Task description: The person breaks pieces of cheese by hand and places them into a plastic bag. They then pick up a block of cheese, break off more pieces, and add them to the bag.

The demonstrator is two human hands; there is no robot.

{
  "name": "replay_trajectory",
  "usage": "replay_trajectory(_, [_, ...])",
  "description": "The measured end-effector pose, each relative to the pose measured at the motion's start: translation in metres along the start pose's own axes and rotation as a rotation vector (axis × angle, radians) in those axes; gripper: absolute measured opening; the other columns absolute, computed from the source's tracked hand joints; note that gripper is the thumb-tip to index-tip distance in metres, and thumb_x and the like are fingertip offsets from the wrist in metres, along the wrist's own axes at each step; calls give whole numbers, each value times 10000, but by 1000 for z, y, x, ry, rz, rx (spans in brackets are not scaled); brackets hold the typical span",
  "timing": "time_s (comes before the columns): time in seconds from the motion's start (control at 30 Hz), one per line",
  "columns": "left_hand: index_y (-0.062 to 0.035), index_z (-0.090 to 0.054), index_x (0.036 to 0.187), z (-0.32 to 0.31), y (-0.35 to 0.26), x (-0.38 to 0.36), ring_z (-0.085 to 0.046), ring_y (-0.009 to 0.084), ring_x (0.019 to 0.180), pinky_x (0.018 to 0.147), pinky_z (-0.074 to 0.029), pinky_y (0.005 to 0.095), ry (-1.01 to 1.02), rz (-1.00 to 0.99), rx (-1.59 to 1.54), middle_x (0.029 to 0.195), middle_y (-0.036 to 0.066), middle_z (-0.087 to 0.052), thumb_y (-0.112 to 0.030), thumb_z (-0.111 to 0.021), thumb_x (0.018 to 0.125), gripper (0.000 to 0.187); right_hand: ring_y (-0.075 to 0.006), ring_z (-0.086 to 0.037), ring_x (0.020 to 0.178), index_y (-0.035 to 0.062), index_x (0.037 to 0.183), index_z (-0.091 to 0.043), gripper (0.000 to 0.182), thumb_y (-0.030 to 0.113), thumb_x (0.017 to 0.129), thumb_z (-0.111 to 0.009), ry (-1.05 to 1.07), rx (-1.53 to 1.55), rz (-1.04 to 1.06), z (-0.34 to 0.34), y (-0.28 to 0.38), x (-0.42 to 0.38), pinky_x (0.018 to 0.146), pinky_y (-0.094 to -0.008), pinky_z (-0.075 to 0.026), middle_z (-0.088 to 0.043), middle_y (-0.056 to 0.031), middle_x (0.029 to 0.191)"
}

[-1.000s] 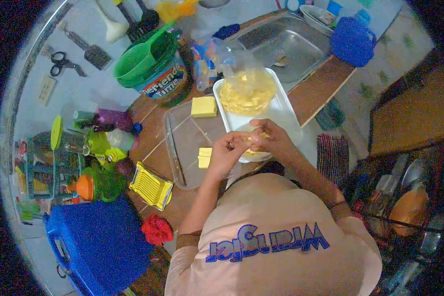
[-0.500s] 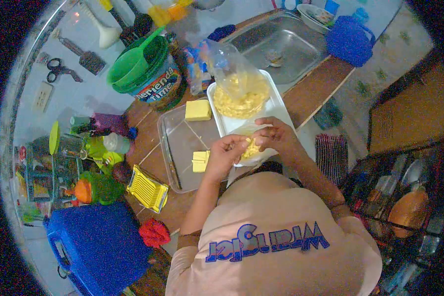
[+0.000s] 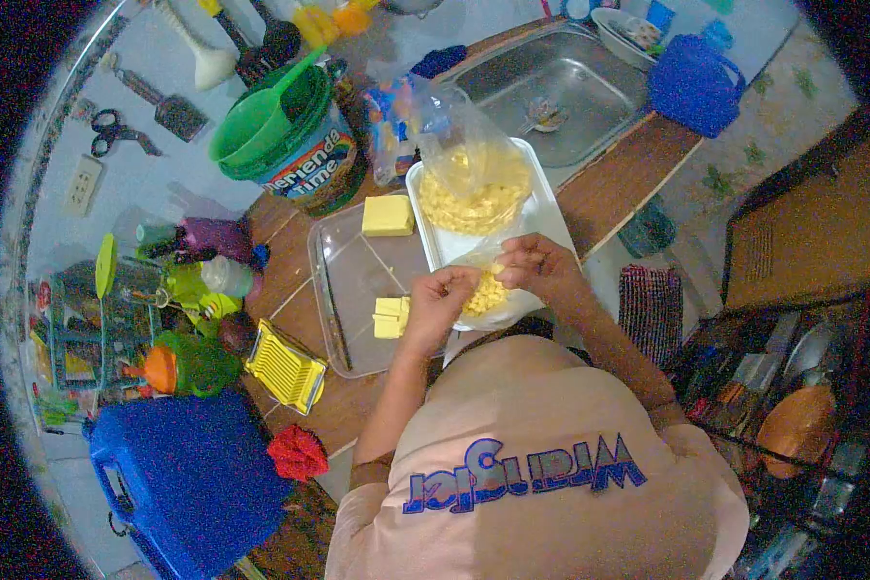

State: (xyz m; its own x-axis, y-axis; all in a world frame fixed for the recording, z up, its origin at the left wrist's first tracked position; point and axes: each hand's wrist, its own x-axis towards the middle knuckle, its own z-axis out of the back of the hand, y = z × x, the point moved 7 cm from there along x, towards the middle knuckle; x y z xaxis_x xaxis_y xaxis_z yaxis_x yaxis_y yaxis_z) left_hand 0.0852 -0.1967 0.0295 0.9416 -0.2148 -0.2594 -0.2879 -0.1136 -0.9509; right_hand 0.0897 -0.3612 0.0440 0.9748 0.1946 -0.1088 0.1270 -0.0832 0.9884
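Observation:
A small clear plastic bag with yellow cubes (image 3: 483, 296) lies at the near end of the white tray (image 3: 547, 220). My left hand (image 3: 445, 295) pinches the left side of its opening, fingers closed. My right hand (image 3: 538, 266) pinches the right side of the opening. Beyond them, a larger clear bag full of yellow pieces (image 3: 474, 193) stands on the same tray. To the left, a clear plastic lid (image 3: 358, 280) carries a yellow block (image 3: 388, 216), a smaller cut block (image 3: 391, 317) and a knife (image 3: 334, 317).
A yellow slicer (image 3: 286, 367), a red cloth (image 3: 298, 452) and a blue jerrycan (image 3: 193, 474) are at the left. Behind are a green-lidded bucket (image 3: 309, 159) and a metal sink (image 3: 551, 87). A blue container (image 3: 694, 85) stands beside the sink.
My hands have moved slightly apart at the small bag's opening, and more of the yellow cubes in it shows. The camera view has shifted a little.

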Motion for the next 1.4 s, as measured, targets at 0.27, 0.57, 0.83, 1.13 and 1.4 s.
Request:
replay_trajectory(0.27, [-5,-652,932,-4,-13,1,-478,35,636,557,-393,188,-24,-63,85,713,-33,-564,-174,-668,820,203,-170,-598,880,36,876,-650,193,171,748,-700,-14,-269,232,-5,11,5,799,-286,-478,-612,-53,960])
replay_trajectory(0.57, [-18,-652,940,-1,-1,6,-420,22,535,466,-319,183,-6,-44,-6,649,-44,-530,-174,-655,830,191,-130,-569,845,40,953,-658,231,149,754,-703,60,-202,95,-8,19,5,741,-257,-469,-571,-65,1012])
replay_trajectory(0.83, [-8,-649,950,1,1,4,-405,36,500,446,-314,195,-34,30,-51,620,-36,-517,-156,-624,844,184,-134,-625,747,43,1050,-581,280,126,794,-657,52,-120,51,-6,9,9,698,-230,-508,-656,-56,885])
replay_trajectory(1.13, [-21,-641,909,17,22,4,-484,52,612,539,-383,200,-144,-8,19,725,-16,-577,-123,-638,812,141,-140,-612,825,48,936,-637,186,143,778,-663,56,-283,67,-4,-14,12,746,-278,-493,-632,-46,977])
replay_trajectory(1.4, [20,-640,984,24,40,1,-521,65,712,647,-443,219,-141,44,0,772,10,-605,-116,-590,844,201,-139,-596,862,31,960,-624,173,147,832,-619,72,-397,88,-10,-3,13,752,-283,-489,-635,-55,947])
